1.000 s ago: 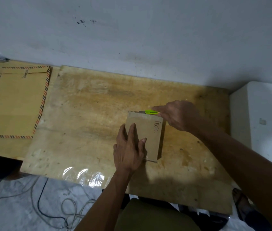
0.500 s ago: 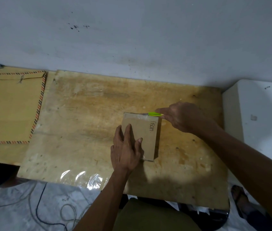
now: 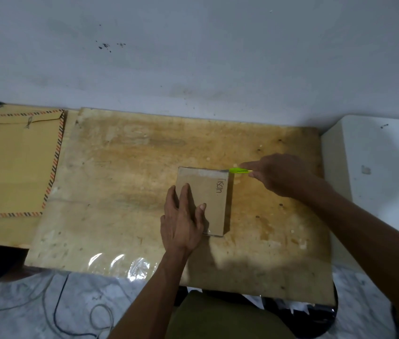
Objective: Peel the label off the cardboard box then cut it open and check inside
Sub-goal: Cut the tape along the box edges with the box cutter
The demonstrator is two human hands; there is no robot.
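A small brown cardboard box (image 3: 211,192) with handwriting along its right side lies flat on the worn wooden board (image 3: 125,182). My left hand (image 3: 182,221) presses flat on the box's near left part, fingers spread. My right hand (image 3: 279,173) grips a bright green cutter (image 3: 240,170), whose tip sits just off the box's far right corner. Clear tape shines along the box's far edge.
A large brown envelope (image 3: 14,165) with a striped border lies at the left. A white block (image 3: 377,182) stands against the board's right side. The wall runs close behind. Cables (image 3: 54,311) trail on the floor below the near edge, where clear plastic wrap (image 3: 120,264) glints.
My right hand has drawn the green cutter rightward along the box's far edge, from over the top to just past the right corner. My left hand stays pressed on the box.
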